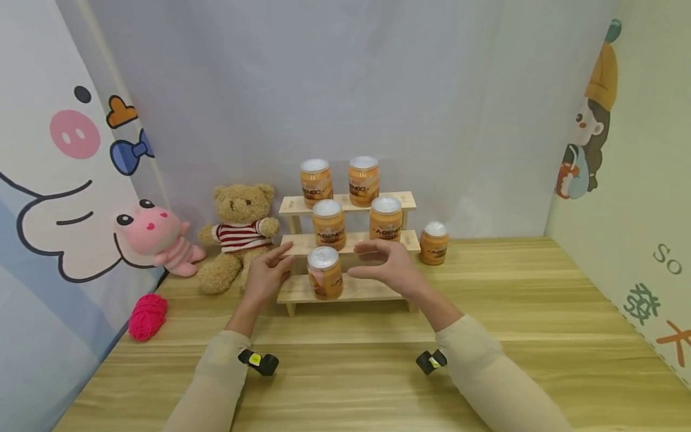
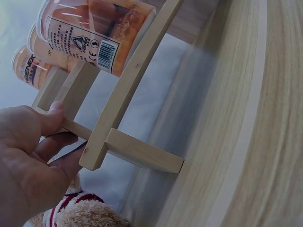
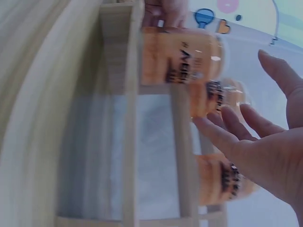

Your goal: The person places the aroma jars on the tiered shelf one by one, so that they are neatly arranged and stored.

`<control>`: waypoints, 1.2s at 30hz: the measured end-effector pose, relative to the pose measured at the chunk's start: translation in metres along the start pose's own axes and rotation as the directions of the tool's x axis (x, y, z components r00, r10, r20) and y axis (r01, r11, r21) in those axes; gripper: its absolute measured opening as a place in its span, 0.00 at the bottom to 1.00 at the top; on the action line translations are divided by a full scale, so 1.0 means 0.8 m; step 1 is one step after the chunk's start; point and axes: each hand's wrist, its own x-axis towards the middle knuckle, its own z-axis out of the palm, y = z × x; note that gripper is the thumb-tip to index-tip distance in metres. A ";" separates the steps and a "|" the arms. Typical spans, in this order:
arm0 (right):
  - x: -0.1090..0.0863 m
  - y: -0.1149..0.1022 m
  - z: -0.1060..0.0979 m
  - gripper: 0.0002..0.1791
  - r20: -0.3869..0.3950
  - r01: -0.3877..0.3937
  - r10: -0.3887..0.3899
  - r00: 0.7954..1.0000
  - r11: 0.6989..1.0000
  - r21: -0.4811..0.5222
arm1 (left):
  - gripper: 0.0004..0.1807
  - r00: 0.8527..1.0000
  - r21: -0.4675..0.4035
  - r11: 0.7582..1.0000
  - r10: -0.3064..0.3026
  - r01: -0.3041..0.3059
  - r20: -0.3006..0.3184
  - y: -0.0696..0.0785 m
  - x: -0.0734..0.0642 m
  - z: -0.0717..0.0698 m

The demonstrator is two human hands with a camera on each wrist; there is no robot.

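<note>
A three-tier wooden rack [image 1: 367, 289] holds several orange cans with pale lids and dark lettering. One can [image 1: 326, 276] stands on the lowest tier, two on the middle and two on the top. At the rack's left end, my left hand [image 1: 266, 277] grips the wooden frame; its thumb [image 2: 56, 109] and curled fingers lie round the wood in the left wrist view. My right hand [image 1: 391, 264] is held with fingers spread and nothing in them, just in front of the right can [image 1: 385, 219] on the middle tier.
Another orange can [image 1: 434, 243] stands on the table [image 1: 513, 300] right of the rack. A teddy bear [image 1: 243, 222] in a striped shirt sits at the rack's left, beside a pink plush toy [image 1: 162, 234]. Bright pink yarn [image 1: 147, 317] lies near the left edge. A pale curtain [image 1: 378, 78] hangs behind.
</note>
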 end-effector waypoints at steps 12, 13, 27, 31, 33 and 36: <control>-0.026 -0.015 -0.081 0.29 -0.155 0.064 -0.065 0.986 0.998 -0.010 | 0.23 1.000 -0.013 1.000 -0.001 0.001 -0.001 0.002 -0.002 0.000; -0.027 -0.014 -0.088 0.29 -0.170 0.063 -0.065 0.983 0.998 -0.012 | 0.23 1.000 -0.015 1.000 -0.002 0.002 0.000 0.002 -0.002 -0.001; -0.016 0.045 -0.142 0.35 -0.439 -0.065 0.046 0.897 0.998 -0.027 | 0.24 1.000 -0.026 1.000 -0.010 0.010 -0.001 0.002 -0.002 0.001; -0.009 0.071 -0.147 0.36 -0.501 -0.110 0.081 0.862 0.994 -0.028 | 0.23 1.000 -0.040 0.999 -0.015 0.015 -0.001 0.000 -0.001 0.001; -0.005 0.080 -0.148 0.37 -0.525 -0.118 0.089 0.846 0.993 -0.022 | 0.23 1.000 -0.046 0.999 -0.016 0.016 0.001 -0.001 0.000 0.001; 0.001 0.088 -0.149 0.39 -0.544 -0.128 0.097 0.834 0.992 -0.020 | 0.23 1.000 -0.052 0.999 -0.014 0.014 0.006 -0.001 0.001 0.001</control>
